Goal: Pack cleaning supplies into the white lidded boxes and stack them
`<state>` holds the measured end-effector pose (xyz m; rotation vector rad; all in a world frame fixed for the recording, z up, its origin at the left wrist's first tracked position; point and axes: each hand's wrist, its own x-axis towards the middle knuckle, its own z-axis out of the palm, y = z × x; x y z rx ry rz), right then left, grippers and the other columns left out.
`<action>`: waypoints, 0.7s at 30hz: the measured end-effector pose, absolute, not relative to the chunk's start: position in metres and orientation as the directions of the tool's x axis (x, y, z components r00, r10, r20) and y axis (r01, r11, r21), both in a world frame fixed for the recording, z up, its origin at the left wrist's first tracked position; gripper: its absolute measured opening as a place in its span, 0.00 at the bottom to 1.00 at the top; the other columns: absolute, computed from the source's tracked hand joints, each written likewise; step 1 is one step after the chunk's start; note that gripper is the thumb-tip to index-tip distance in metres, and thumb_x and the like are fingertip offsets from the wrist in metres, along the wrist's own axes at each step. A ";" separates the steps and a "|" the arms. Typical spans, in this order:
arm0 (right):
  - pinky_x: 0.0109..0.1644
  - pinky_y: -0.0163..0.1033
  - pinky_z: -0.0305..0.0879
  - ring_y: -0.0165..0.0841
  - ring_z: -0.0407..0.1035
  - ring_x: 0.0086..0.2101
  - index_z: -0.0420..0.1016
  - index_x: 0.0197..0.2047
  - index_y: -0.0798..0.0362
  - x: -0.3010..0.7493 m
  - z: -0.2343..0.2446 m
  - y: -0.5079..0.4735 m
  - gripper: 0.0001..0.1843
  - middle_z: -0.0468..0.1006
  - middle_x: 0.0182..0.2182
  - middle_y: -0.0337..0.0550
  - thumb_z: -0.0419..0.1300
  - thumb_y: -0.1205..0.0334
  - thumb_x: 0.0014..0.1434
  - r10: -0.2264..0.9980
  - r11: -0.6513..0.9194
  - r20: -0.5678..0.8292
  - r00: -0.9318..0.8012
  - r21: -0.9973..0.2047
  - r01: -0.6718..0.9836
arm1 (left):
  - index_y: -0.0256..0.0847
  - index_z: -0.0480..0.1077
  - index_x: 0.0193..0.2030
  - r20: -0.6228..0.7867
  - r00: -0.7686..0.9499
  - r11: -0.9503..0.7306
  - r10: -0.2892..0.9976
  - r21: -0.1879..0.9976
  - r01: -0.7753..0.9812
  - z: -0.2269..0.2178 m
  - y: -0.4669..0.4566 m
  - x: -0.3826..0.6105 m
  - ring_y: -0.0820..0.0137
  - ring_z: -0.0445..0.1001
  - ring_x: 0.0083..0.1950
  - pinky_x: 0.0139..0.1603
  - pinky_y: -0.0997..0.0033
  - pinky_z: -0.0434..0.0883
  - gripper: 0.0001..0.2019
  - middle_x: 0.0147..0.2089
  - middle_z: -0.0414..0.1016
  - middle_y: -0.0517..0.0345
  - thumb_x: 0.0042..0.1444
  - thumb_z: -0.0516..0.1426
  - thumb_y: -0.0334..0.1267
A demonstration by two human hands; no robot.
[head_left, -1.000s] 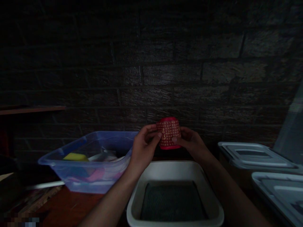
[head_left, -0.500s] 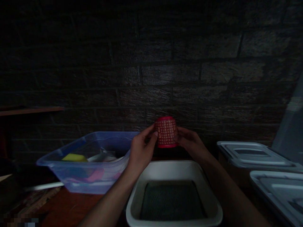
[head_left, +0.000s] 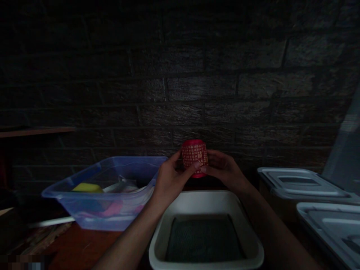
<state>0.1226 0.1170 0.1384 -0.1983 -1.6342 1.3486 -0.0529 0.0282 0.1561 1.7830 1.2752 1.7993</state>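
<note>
Up above a white tub (head_left: 206, 202), red gold-lettered canister (head_left: 191, 153), pretty much upright, left hand (head_left: 171, 176) and right hand (head_left: 227, 170) pinching it

With my left fingers (head_left: 191, 170) and right fingers (head_left: 213, 172) I hold a red patterned cylinder (head_left: 191, 153) above a white basin (head_left: 208, 204); a blue bin (head_left: 101, 221) sits left on the counter (head_left: 81, 245).

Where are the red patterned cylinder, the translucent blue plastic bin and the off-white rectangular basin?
Red patterned cylinder (head_left: 192, 154): head view, on its patterned side.
Translucent blue plastic bin (head_left: 107, 223): head view, on its lower front wall.
Off-white rectangular basin (head_left: 206, 203): head view, on its inner far wall.
</note>
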 end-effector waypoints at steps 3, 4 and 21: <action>0.56 0.50 0.74 0.39 0.78 0.47 0.79 0.57 0.46 0.124 0.139 0.117 0.30 0.84 0.48 0.44 0.77 0.61 0.50 0.633 0.374 0.562 -0.533 -0.824 -0.425 | 0.43 0.77 0.57 0.623 -0.191 -0.524 0.758 0.757 0.389 0.154 0.030 -0.054 0.54 0.82 0.48 0.50 0.58 0.77 0.23 0.50 0.85 0.50 0.54 0.69 0.45; 0.55 0.50 0.74 0.39 0.78 0.47 0.79 0.57 0.46 0.124 0.139 0.117 0.30 0.83 0.49 0.44 0.77 0.62 0.51 0.628 0.371 0.561 -0.539 -0.825 -0.426 | 0.42 0.77 0.57 0.612 -0.191 -0.513 0.767 0.765 0.390 0.153 0.030 -0.055 0.54 0.82 0.48 0.50 0.58 0.77 0.24 0.50 0.85 0.50 0.54 0.69 0.45; 0.66 0.55 0.66 0.42 0.76 0.54 0.77 0.59 0.46 0.121 0.143 0.111 0.25 0.81 0.55 0.44 0.72 0.58 0.59 0.523 0.283 0.517 -0.678 -0.855 -0.435 | 0.40 0.75 0.59 0.574 -0.106 -0.556 0.812 0.815 0.160 0.148 0.033 -0.056 0.57 0.81 0.56 0.58 0.59 0.76 0.23 0.56 0.82 0.50 0.56 0.67 0.35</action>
